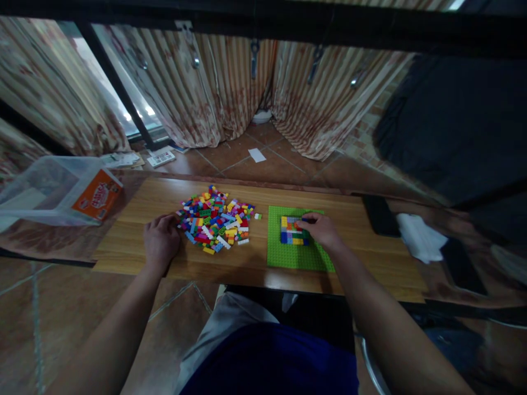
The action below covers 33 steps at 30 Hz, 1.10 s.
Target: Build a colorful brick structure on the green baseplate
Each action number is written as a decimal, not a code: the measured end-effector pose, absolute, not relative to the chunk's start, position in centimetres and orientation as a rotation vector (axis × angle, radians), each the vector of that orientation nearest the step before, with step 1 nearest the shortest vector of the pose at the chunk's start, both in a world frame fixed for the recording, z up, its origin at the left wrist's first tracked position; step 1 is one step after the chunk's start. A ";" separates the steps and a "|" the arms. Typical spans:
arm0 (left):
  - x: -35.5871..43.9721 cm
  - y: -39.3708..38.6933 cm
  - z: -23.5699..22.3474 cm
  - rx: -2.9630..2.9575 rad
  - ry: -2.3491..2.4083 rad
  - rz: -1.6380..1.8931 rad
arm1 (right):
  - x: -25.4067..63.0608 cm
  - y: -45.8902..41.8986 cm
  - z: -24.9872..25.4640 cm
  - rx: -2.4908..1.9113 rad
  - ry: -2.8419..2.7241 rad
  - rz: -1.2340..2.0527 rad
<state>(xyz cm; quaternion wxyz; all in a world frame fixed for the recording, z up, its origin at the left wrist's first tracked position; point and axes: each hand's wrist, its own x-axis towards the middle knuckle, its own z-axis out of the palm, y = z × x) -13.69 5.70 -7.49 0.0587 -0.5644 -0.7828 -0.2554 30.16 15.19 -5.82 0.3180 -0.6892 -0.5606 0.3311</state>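
Observation:
My right hand (323,229) reaches over a green studded baseplate (278,258), its thumb and fingers pinched together at a small orange-red building brick (300,224). The fingers partly cover this brick. Under and beside the fingertips lies a flat block of multicoloured bricks (289,236), fixed near the middle of the baseplate, with blue, yellow, white and green pieces showing. My left hand (160,241) rests on the wooden board with its fingers curled, touching or very near the left edge of a pile of loose bricks (218,219); no brick shows in it.
A wooden board (251,269) carries the bricks. At far left stands a clear plastic bin (45,181) with an orange label. Dark flat objects (377,215) and white crumpled paper (420,236) lie to the right. A dark rail (263,22) crosses above; striped curtains (222,93) hang behind.

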 end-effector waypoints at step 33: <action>-12.9 5.3 -7.2 -1.697 -2.396 -0.895 | 17.5 5.3 -5.2 -1.299 -2.063 0.659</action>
